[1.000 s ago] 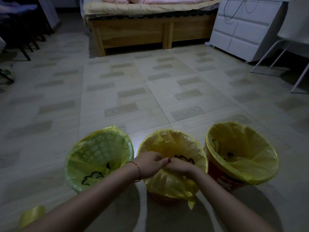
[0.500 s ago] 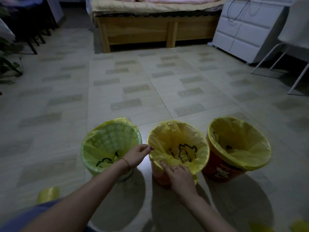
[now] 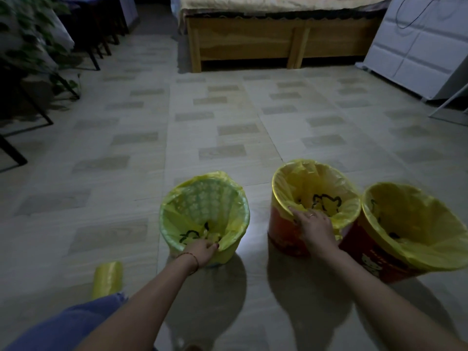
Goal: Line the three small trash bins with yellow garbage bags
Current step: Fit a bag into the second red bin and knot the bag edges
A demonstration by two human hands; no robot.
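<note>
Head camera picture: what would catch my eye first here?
Three small bins lined with bright yellow bags on the dim tiled floor: the left bin, the middle bin and the right bin. The left hand grips the left bin's near rim; the right hand rests on the middle bin's rim.

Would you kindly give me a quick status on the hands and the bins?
Left hand grips left bin bag rim. Right hand rests on middle bin rim. All three, including right bin, lined. Nothing obstructing.
</note>
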